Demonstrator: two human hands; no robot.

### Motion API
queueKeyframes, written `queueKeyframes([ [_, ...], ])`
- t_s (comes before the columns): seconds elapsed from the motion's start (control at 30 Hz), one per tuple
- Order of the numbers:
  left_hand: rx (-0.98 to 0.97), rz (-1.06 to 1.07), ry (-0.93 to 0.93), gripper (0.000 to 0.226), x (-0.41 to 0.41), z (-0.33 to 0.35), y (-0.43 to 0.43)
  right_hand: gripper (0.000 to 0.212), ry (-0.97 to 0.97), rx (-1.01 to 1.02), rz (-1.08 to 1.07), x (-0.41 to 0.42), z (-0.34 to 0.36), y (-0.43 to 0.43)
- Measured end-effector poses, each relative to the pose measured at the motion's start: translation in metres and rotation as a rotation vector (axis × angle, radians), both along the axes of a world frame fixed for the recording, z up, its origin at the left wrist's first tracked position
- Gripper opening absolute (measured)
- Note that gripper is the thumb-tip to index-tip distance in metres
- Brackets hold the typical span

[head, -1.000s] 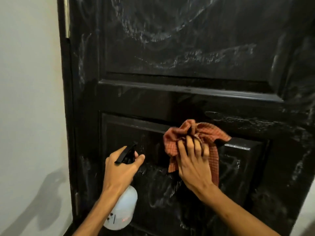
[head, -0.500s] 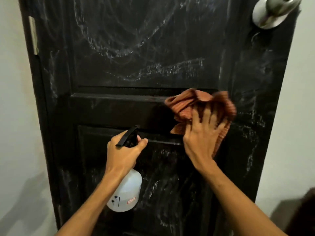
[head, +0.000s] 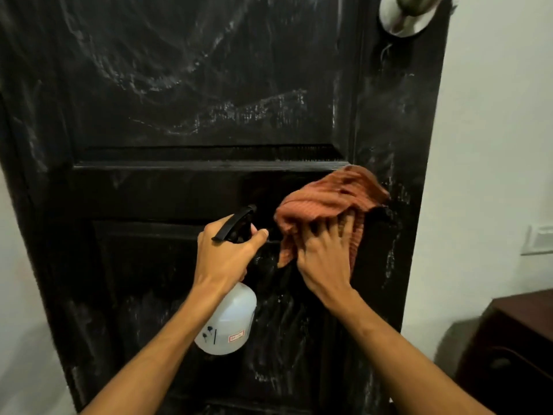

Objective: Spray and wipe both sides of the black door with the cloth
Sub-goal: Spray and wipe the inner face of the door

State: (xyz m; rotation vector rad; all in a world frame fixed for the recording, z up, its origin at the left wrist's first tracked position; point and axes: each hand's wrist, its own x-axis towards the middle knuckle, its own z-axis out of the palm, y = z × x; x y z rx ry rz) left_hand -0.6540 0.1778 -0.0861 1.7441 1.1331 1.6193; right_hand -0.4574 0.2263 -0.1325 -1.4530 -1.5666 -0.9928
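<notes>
The black panelled door (head: 185, 109) fills the view, streaked with whitish wipe marks. My right hand (head: 324, 259) presses a crumpled orange-red checked cloth (head: 332, 196) flat against the door's middle rail, near its right stile. My left hand (head: 227, 256) grips the neck of a white spray bottle (head: 227, 324) with a black trigger head (head: 236, 224). The bottle hangs just left of the cloth, close to the door's lower panel.
A silver door knob (head: 404, 13) sits at the top right of the door. White wall lies on both sides, with a switch plate (head: 538, 239) at the right edge. A dark wooden cabinet (head: 514, 342) stands at the lower right.
The view has shifted right, showing the knob and right wall. My right hand moved the cloth from the lower panel up to the middle rail and rightward. The bottle stayed by it.
</notes>
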Motion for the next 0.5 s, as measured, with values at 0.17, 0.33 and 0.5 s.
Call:
queueKeyframes([
  [0.17,-0.06,-0.055,0.019,0.022,0.025,-0.004,-0.007,0.029,0.379,0.108,-0.142,0.058,0.005,-0.01],
  [0.33,-0.032,-0.178,0.131,0.023,0.051,-0.005,-0.015,0.043,0.3,0.102,-0.096,0.068,-0.016,-0.021],
  [0.5,-0.021,-0.191,0.093,0.022,0.064,-0.004,-0.014,0.037,0.352,0.199,-0.03,0.094,0.027,-0.022],
])
